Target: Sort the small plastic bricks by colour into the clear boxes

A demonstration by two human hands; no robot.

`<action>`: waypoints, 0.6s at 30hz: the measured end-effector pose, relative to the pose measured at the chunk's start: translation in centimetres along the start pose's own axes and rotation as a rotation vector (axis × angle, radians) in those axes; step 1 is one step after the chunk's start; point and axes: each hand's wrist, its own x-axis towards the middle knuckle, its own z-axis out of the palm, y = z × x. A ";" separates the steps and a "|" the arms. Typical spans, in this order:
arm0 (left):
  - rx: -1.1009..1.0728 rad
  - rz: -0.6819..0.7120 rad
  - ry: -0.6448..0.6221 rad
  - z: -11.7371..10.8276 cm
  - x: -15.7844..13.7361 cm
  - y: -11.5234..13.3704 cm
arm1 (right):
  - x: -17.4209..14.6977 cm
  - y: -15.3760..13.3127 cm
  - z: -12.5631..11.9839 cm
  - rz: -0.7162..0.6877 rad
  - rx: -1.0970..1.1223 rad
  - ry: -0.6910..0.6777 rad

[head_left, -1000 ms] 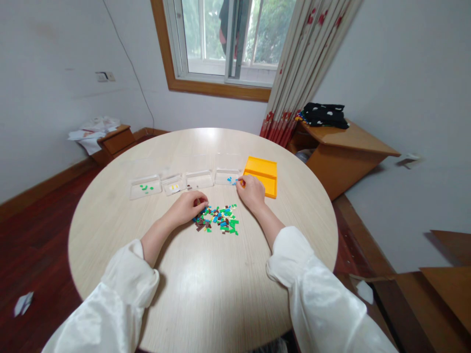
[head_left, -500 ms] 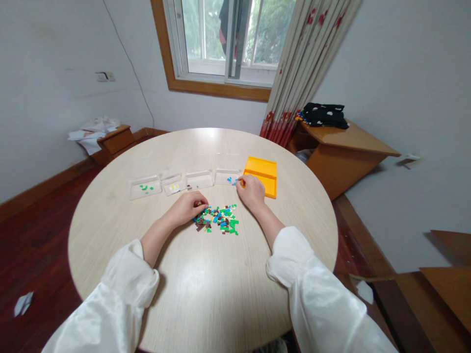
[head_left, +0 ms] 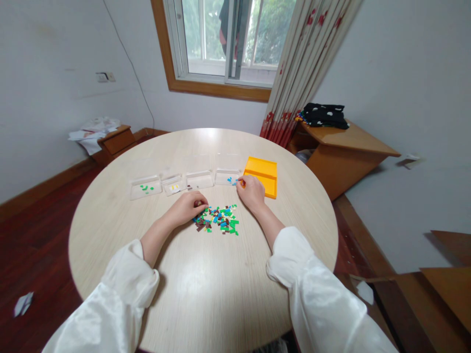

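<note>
A pile of small toy building bricks [head_left: 222,220] in green, blue, brown, yellow and cream lies mid-table. At its left edge rests my left hand [head_left: 188,207], fingers curled and thumb against fingertips; whatever they hold is hidden. My right hand [head_left: 251,192] is pinched at the right end of a clear plastic box [head_left: 221,182], beside several blue bricks [head_left: 230,180] in it. What sits between its fingertips is too small to make out.
To the left stand more clear boxes: one with green bricks [head_left: 146,188], one with yellow bricks [head_left: 174,187], and another clear box [head_left: 200,181] near brown pieces. An open yellow case [head_left: 261,167] lies behind my right hand on the round table [head_left: 217,294].
</note>
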 end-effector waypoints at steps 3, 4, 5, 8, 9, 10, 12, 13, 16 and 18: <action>0.020 -0.024 0.010 -0.1 0.0 0.0 | 0.0 0.0 0.0 0.001 -0.002 -0.001; 0.026 -0.033 0.009 -0.2 0.0 0.1 | 0.0 0.0 0.1 0.001 -0.002 0.000; 0.032 -0.041 0.011 -0.2 0.0 0.1 | 0.0 0.0 0.1 0.000 -0.002 0.000; 0.068 -0.060 0.031 -0.3 0.1 0.1 | 0.0 0.1 0.1 -0.004 0.000 0.001; 0.084 -0.067 0.043 -0.3 0.1 0.0 | 0.0 0.1 0.1 -0.005 0.002 0.001; 0.101 -0.075 0.055 -0.2 0.1 -0.1 | 0.0 0.1 0.1 -0.006 0.003 0.001; 0.129 -0.094 0.073 -0.2 0.1 -0.3 | 0.0 0.1 0.1 -0.008 0.006 0.002; 0.138 -0.101 0.078 -0.2 0.1 -0.3 | 0.0 0.1 0.1 -0.008 0.008 0.003; 0.136 -0.087 0.058 -0.4 0.0 0.1 | 0.0 0.1 0.1 -0.007 0.012 0.005; 0.122 -0.045 0.024 -0.6 -0.1 0.5 | 0.0 0.1 0.2 -0.007 0.014 0.005</action>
